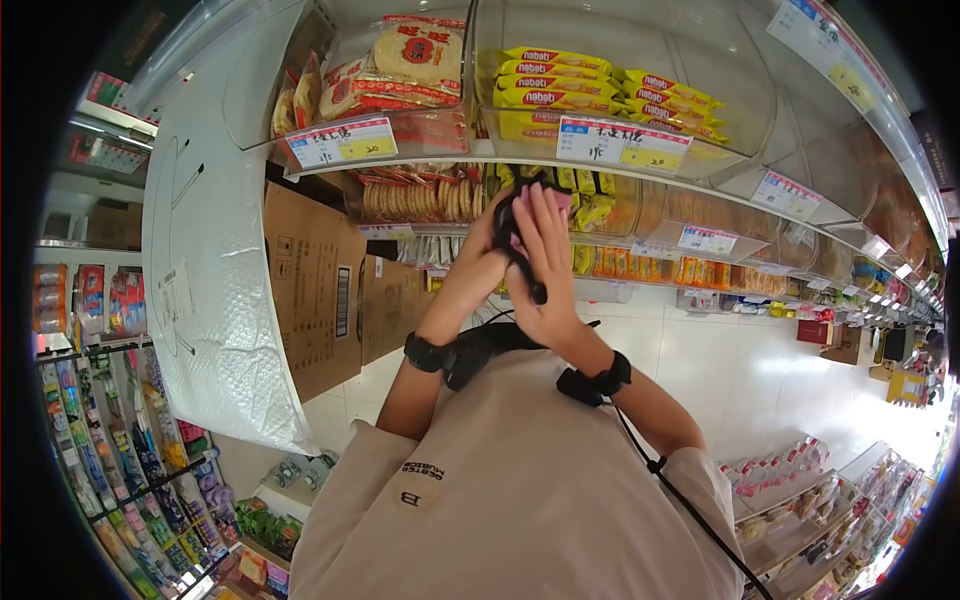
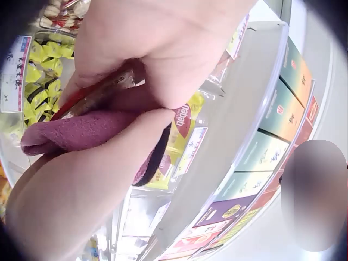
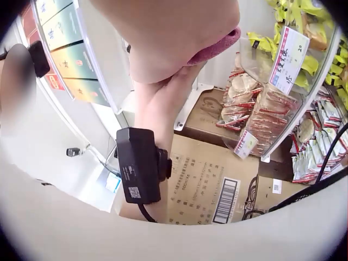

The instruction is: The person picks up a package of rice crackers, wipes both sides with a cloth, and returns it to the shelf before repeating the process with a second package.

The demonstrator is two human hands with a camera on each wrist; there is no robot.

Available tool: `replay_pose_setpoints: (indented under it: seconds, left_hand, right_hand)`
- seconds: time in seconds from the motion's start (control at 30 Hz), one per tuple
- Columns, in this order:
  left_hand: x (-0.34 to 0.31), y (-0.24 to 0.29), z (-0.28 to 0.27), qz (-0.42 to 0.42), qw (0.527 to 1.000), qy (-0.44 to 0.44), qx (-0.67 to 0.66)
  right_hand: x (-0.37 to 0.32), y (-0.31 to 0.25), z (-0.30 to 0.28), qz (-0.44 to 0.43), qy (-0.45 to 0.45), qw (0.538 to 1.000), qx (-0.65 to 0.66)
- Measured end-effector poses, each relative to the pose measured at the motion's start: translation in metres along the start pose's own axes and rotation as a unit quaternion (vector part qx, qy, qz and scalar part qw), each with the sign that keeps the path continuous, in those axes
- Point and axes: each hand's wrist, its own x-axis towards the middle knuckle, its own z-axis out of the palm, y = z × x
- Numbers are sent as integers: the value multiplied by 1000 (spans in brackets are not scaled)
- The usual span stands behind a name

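Both hands meet at chest height before the snack shelves in the head view, with a purple cloth with black trim (image 1: 560,198) between them. My left hand (image 1: 482,265) holds the cloth, its fingers mostly hidden behind it. Flat against the cloth lie the straight fingers of my right hand (image 1: 545,250). A black end of the trim (image 1: 538,290) hangs down beside the right palm. Folded purple cloth (image 2: 81,130) shows between the hands in the left wrist view. From the right wrist view, only an edge of the cloth (image 3: 217,46) sticks out past the right hand.
Yellow wafer packs (image 1: 555,85) and bagged rice crackers (image 1: 415,55) fill clear shelf bins ahead. Cardboard boxes (image 1: 310,280) stand below at the left, beside a white foil-wrapped panel (image 1: 215,300). A black cable (image 1: 635,435) runs from the right wrist.
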Motion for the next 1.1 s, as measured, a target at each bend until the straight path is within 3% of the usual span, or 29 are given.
replay_pose_setpoints:
  seconds: [0.03,0.1,0.23,0.33,0.37,0.47,0.5,0.6,0.73,0.77,0.87,0.93,1.0,1.1]
  left_hand:
    - [-2,4,3,-44,997,18,-57]
    - [-2,-1,2,-38,997,2,-60]
    - [-4,9,11,-30,997,-40,-65]
    - [-1,13,14,-31,982,-37,-182]
    - [-2,15,20,-86,962,49,-253]
    - [10,10,2,-47,960,58,-269]
    - [8,21,9,-40,967,119,-223]
    - [8,3,-5,-89,947,45,-307]
    - [2,26,31,-79,956,83,-269]
    - [2,25,31,-84,958,71,-266]
    - [2,18,28,-76,959,50,-268]
    - [5,14,29,-44,957,55,-280]
    - [9,9,20,-68,927,147,-338]
    - [8,8,17,-56,950,89,-295]
  right_hand:
    - [-2,2,1,-4,-9,1000,-4]
    - [1,6,0,-11,-11,1000,-4]
    - [14,26,4,31,67,991,111]
    - [16,15,6,42,114,990,67]
    - [13,12,6,5,88,995,-36]
    - [-6,-10,6,-44,-51,997,-39]
    - [-11,-10,9,-41,-56,996,-47]
    - [5,4,-3,-69,-77,993,-57]
    - [21,23,3,-48,49,996,-52]
    - [19,24,6,-7,76,997,-26]
    - [15,24,11,40,92,995,24]
    - [7,10,7,-14,23,999,-31]
    - [-7,-1,5,-51,-55,995,-62]
    - [1,8,-5,-62,-41,996,-56]
